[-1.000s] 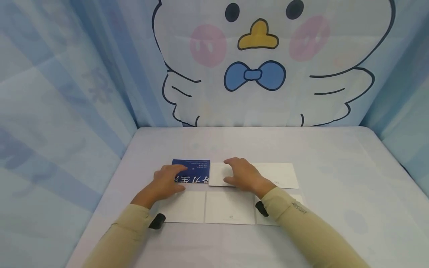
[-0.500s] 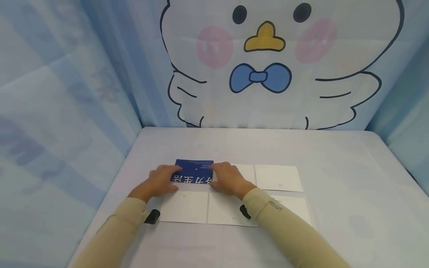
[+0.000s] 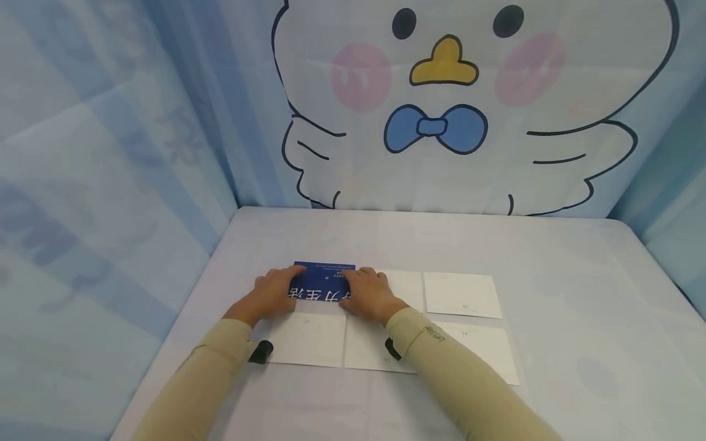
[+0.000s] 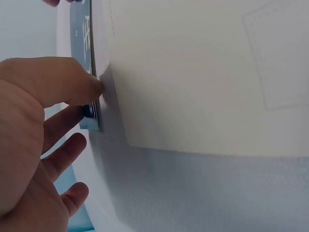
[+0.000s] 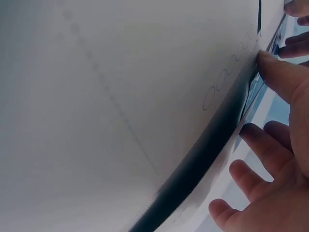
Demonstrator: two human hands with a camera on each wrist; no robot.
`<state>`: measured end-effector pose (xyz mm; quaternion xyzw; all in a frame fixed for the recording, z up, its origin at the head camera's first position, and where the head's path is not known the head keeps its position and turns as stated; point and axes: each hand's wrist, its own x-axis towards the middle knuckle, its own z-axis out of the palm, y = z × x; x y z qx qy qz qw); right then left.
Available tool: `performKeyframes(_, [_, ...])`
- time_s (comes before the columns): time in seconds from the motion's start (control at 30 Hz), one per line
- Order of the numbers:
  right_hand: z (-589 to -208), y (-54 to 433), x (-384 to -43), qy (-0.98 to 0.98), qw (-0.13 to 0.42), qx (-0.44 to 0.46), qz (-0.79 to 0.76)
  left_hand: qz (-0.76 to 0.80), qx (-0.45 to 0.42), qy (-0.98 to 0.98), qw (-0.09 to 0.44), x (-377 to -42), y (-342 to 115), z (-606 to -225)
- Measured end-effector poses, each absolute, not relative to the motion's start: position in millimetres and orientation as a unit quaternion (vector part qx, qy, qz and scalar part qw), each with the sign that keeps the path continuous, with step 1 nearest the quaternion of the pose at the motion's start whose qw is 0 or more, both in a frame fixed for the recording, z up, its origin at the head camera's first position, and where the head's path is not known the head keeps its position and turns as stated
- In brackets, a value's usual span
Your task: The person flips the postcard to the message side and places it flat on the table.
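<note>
A blue postcard-like card (image 3: 321, 282) with white characters, upside down from here, sits at the left end of the back row. My left hand (image 3: 270, 295) holds its left end, thumb on the near edge and fingers at the far edge. At the other end my right hand (image 3: 371, 295) holds it the same way. The left wrist view shows the left thumb pressing the near edge of the blue card (image 4: 87, 43). In the right wrist view the right hand (image 5: 285, 140) has thumb and index finger at the card. Whether the card touches the table cannot be told.
White cards lie flat in two rows: one partly behind the right hand (image 3: 405, 285), another at the back right (image 3: 463, 294), and several in front, including the front-left card (image 3: 307, 340). The white-covered table (image 3: 551, 275) meets a printed curtain (image 3: 430, 171) at the back.
My right hand has come left from the neighbouring white card to the blue card's right end. My left hand has closed in on its left end. The view has shifted slightly.
</note>
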<state>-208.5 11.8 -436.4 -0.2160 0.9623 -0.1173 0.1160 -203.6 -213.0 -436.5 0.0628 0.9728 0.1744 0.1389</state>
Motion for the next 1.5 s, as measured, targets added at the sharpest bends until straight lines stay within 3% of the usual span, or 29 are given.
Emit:
performKeyframes(0.5, [-431.8, 11.7, -208.3, 0.958, 0.127, -0.219, -0.138, 0.208, 0.055, 0.967, 0.140, -201.7, -214.5, -435.5])
performKeyframes(0.77, [-431.3, 11.1, -205.2, 0.957, 0.110, -0.235, -0.128, 0.238, 0.034, 0.967, 0.082, -199.8, -218.0, -437.3])
performKeyframes(1.07, [-429.4, 14.2, -208.6, 0.948, 0.036, -0.203, -0.242, 0.319, 0.004, 0.947, 0.021, -194.5, -222.5, -431.8])
performKeyframes(1.3, [-428.8, 14.1, -205.8, 0.907, -0.023, -0.173, -0.383, 0.373, 0.004, 0.923, -0.094, -194.3, -226.1, -430.7])
performKeyframes(1.5, [-428.6, 12.4, -205.4, 0.869, -0.061, -0.152, -0.467, 0.426, -0.011, 0.894, -0.140, -193.3, -224.2, -428.6])
